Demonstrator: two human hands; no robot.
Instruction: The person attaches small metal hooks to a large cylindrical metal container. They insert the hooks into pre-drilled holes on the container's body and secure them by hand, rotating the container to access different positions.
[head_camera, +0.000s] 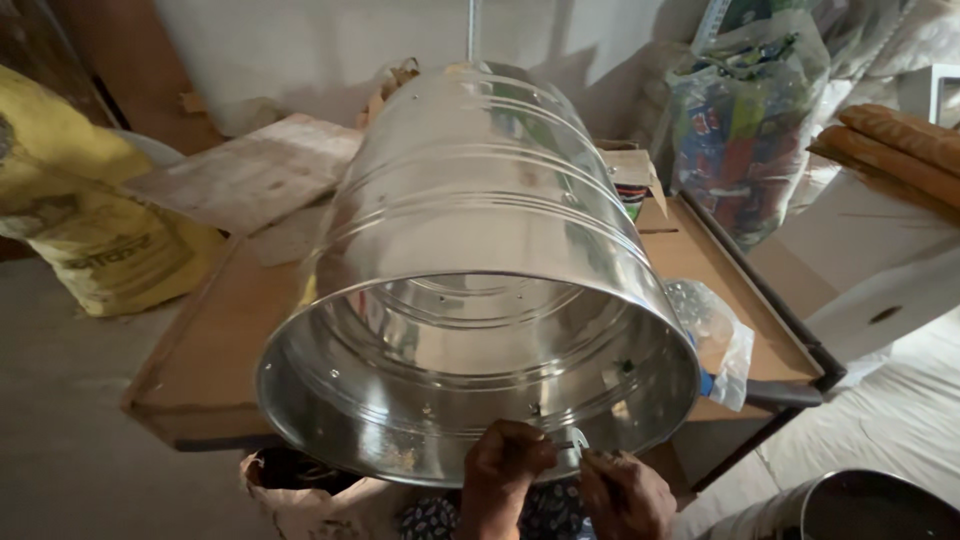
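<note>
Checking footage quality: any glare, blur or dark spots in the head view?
Head view: strong glare and streaky reflections on the shiny steel drum; wide-angle bulge; hands at its near rim dim, slightly soft; the dark round pan at bottom right is underexposed.

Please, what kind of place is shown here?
Probably a small metal workshop or storeroom: a large shiny steel drum lies on a low wooden board table, with a full yellow sack and a clear plastic bag of packets behind.
</note>
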